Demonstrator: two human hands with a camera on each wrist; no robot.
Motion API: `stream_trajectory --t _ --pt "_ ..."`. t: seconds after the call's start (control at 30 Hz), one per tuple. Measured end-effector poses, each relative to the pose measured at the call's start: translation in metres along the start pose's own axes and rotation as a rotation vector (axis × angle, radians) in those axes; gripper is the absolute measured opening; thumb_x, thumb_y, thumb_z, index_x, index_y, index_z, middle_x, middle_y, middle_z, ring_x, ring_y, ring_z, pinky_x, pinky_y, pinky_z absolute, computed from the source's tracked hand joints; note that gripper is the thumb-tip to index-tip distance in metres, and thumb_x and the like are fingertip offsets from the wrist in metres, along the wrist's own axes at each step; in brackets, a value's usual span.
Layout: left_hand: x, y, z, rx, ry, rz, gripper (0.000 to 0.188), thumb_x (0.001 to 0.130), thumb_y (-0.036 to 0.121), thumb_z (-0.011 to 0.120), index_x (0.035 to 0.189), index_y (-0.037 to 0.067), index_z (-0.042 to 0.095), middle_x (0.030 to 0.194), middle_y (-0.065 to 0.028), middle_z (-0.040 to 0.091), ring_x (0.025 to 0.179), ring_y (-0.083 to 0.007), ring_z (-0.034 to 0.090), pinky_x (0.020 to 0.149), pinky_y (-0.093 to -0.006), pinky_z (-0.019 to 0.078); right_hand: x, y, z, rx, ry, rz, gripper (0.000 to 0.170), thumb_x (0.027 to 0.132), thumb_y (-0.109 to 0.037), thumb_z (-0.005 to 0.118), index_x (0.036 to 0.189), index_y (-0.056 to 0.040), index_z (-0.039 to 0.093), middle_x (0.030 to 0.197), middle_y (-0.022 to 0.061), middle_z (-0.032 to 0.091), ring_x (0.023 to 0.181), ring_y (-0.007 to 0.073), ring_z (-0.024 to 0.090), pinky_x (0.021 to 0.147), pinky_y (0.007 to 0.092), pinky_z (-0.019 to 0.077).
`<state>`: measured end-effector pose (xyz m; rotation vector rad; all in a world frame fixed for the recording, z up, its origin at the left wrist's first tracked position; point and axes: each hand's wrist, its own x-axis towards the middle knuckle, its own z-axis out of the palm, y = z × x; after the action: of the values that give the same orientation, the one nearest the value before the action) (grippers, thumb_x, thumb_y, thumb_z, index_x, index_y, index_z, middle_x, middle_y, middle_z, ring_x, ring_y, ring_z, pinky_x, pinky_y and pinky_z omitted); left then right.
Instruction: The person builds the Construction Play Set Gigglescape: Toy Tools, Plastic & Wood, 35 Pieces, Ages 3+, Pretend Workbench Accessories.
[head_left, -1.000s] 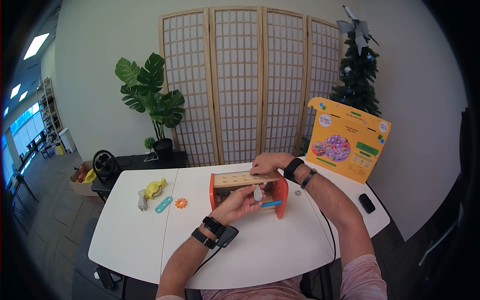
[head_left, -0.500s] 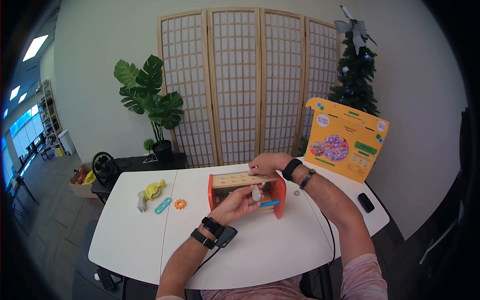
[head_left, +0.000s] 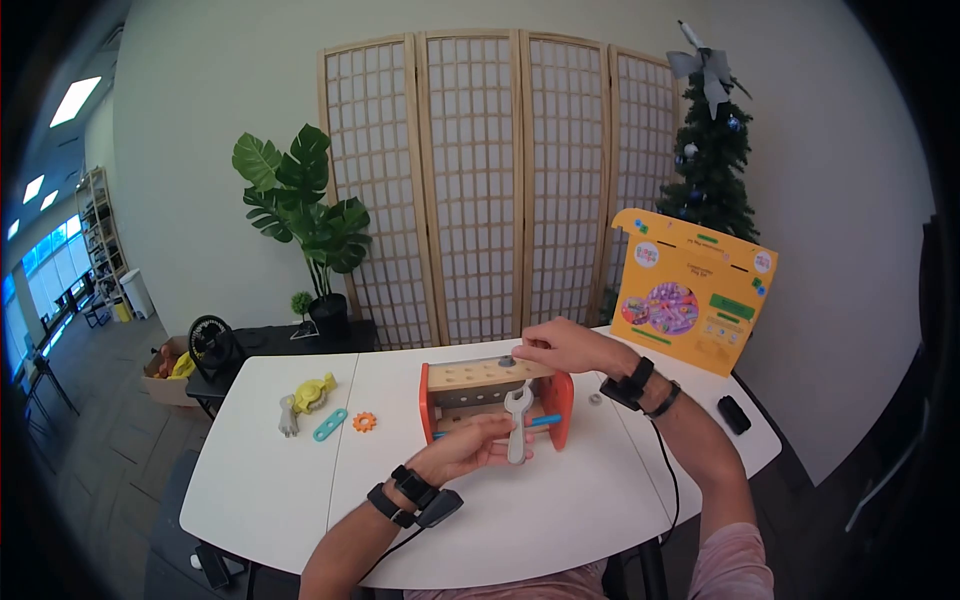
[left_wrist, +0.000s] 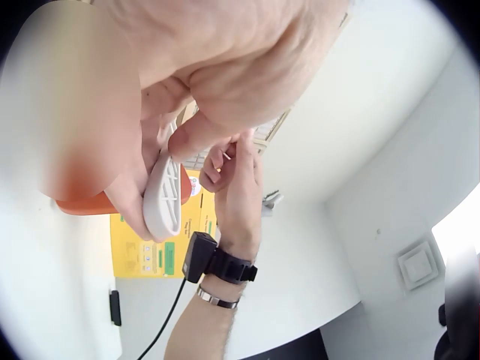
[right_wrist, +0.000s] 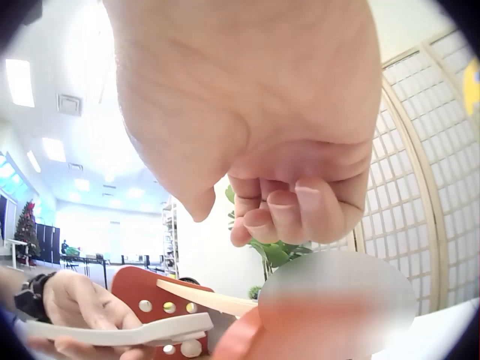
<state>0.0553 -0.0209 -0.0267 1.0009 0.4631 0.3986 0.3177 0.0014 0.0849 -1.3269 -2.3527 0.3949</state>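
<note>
My left hand (head_left: 468, 452) grips a pale grey toy wrench (head_left: 517, 425) by its handle, the open jaw pointing up in front of the toy workbench. The workbench has a wooden top board (head_left: 460, 376) with holes and red side panels (head_left: 562, 412). A grey bolt head (head_left: 507, 361) sits on the board near its back edge. Just right of the bolt is my right hand (head_left: 572, 346), its fingers loosely curled with nothing between them in the right wrist view. A blue rod (head_left: 546, 420) passes behind the wrench, low on the workbench.
On the table's left lie a yellow toy piece (head_left: 318, 388), a grey piece (head_left: 288, 420), a teal strip (head_left: 330, 424) and an orange gear (head_left: 364, 422). A small grey ring (head_left: 595, 399) lies right of the workbench. Farther right are a yellow box (head_left: 692, 290) and a black case (head_left: 734, 414).
My right hand has come off the board and moved right, uncovering the grey bolt head. My left hand has lowered slightly, and the wrench now shows at full length, jaw up.
</note>
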Motion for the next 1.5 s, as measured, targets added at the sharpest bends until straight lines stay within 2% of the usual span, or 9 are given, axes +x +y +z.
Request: stream_trajectory --t 0.2,0.27,0.43,0.6,0.87,1.1,1.3,1.43,1.5 --pt "-0.033 -0.013 0.017 0.332 -0.024 0.016 0.040 0.118 0.023 0.053 0.153 0.002 0.055 0.147 -0.0104 0.067 0.143 -0.0240 0.061 0.121 -0.0418 0.0512 -0.093 -0.027 0.020 0.206 -0.071 0.079 0.036 0.113 -0.036 0.064 0.109 -0.0033 0.077 0.091 0.0070 0.079 0.081 0.0153 0.071 0.074 0.0326 0.0554" --pt "-0.040 -0.017 0.023 0.485 -0.066 0.283 0.044 0.118 0.019 0.055 0.159 0.004 0.052 0.161 -0.0095 0.058 0.152 -0.0217 0.051 0.127 -0.0431 0.0431 -0.122 -0.041 0.041 0.308 -0.145 0.104 0.032 0.112 -0.034 0.066 0.116 -0.0042 0.078 0.099 0.0049 0.082 0.089 0.0149 0.074 0.079 0.0319 0.0586" --pt "-0.053 -0.019 0.042 0.599 -0.087 0.347 0.048 0.116 0.014 0.057 0.162 0.006 0.051 0.173 -0.0109 0.043 0.155 -0.0235 0.048 0.128 -0.0446 0.0417 -0.147 -0.062 0.086 0.661 -0.181 0.011 0.040 0.106 -0.022 0.077 0.142 -0.0037 0.071 0.127 0.0075 0.077 0.115 0.0182 0.074 0.104 0.0358 0.0618" --pt "-0.060 -0.023 0.044 0.571 -0.053 0.435 0.045 0.113 0.010 0.063 0.157 0.007 0.058 0.174 -0.0109 0.042 0.156 -0.0258 0.047 0.125 -0.0442 0.0451 -0.153 -0.071 0.082 0.696 -0.064 0.021 0.037 0.104 -0.018 0.079 0.137 -0.0024 0.074 0.123 0.0078 0.078 0.111 0.0155 0.074 0.098 0.0338 0.0641" --pt "-0.122 -0.004 0.014 0.679 0.155 0.356 0.027 0.109 0.006 0.067 0.136 0.002 0.070 0.137 -0.0126 0.072 0.123 -0.0237 0.072 0.104 -0.0400 0.0610 -0.212 0.043 0.048 0.213 0.473 0.470 0.035 0.087 -0.020 0.093 0.112 0.0008 0.082 0.091 0.0090 0.079 0.085 0.0155 0.074 0.080 0.0299 0.0603" --pt "-0.150 0.022 -0.006 0.564 0.411 0.373 0.023 0.110 0.016 0.069 0.127 0.002 0.071 0.115 -0.0102 0.076 0.103 -0.0194 0.075 0.087 -0.0359 0.0652 -0.267 0.144 0.075 -0.296 0.391 0.793 0.037 0.076 -0.029 0.095 0.099 -0.0019 0.083 0.094 0.0156 0.080 0.090 0.0344 0.078 0.084 0.0427 0.0625" --pt "-0.153 0.045 -0.015 0.595 0.561 0.372 0.028 0.111 0.024 0.068 0.131 0.004 0.069 0.109 -0.0081 0.075 0.094 -0.0159 0.075 0.076 -0.0319 0.0643 -0.249 0.113 0.073 -0.406 0.368 0.763 0.040 0.079 -0.035 0.094 0.098 -0.0012 0.082 0.091 0.0163 0.079 0.086 0.0344 0.077 0.083 0.0425 0.0627" --pt "-0.136 0.055 -0.007 0.587 0.637 0.439 0.034 0.110 0.028 0.069 0.136 0.006 0.065 0.115 -0.0079 0.070 0.096 -0.0154 0.073 0.075 -0.0316 0.0641 -0.199 0.070 0.051 -0.216 0.392 0.704 0.047 0.087 -0.043 0.090 0.107 -0.0018 0.082 0.093 0.0148 0.079 0.090 0.0294 0.078 0.082 0.0432 0.0630" --pt "-0.119 0.057 -0.011 0.642 0.683 0.509 0.040 0.110 0.033 0.069 0.140 0.007 0.062 0.126 -0.0080 0.065 0.101 -0.0164 0.072 0.075 -0.0310 0.0640 -0.170 0.044 0.044 0.384 0.252 0.689 0.056 0.100 -0.052 0.079 0.123 -0.0015 0.079 0.104 0.0141 0.078 0.100 0.0259 0.077 0.083 0.0439 0.0640"
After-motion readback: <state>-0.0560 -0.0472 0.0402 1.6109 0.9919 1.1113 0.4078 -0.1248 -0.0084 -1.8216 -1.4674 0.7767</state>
